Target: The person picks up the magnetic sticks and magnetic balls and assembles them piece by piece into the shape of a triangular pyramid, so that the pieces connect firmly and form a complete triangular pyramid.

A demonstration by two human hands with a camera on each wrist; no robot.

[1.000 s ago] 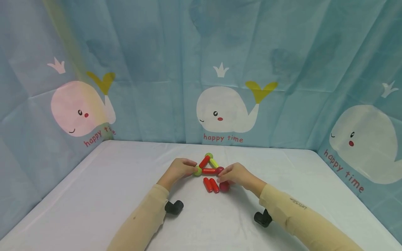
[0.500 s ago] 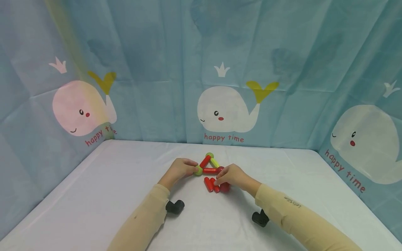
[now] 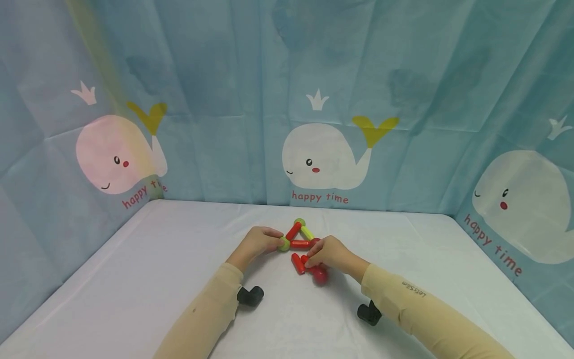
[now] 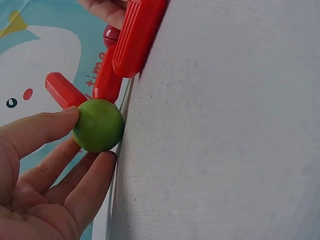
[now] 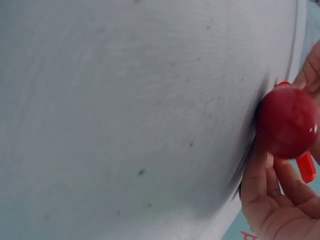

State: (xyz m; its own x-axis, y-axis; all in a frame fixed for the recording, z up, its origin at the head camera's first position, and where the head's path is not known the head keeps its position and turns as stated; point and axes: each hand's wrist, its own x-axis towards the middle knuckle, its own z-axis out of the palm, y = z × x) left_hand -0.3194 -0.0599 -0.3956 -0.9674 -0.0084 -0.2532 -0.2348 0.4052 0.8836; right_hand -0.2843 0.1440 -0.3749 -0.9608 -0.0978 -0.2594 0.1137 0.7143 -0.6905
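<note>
My left hand (image 3: 257,242) pinches a green ball (image 4: 98,126) between thumb and fingers. This ball is the left corner of a flat triangle, joined by a red rod (image 3: 300,244) to a dark red ball partly behind my right hand (image 3: 334,253). Another red rod (image 3: 293,231) and a yellow-green rod (image 3: 307,233) meet at a green ball (image 3: 299,222) at the back. In front of the triangle, my right fingertips pinch a loose red rod (image 3: 305,259), mostly hidden by them. Just before that hand sits a larger-looking dark red ball (image 5: 288,122).
One more loose red rod (image 3: 298,264) lies left of my right fingertips. A white cloth (image 3: 134,279) covers the table, and a blue curtain (image 3: 215,149) with whale prints stands behind and at the sides. Black camera mounts (image 3: 250,296) hang under both wrists.
My right hand has moved slightly left and down, from near the triangle's red corner onto the right loose rod. The loose red ball has shifted toward me. My left hand stays put.
</note>
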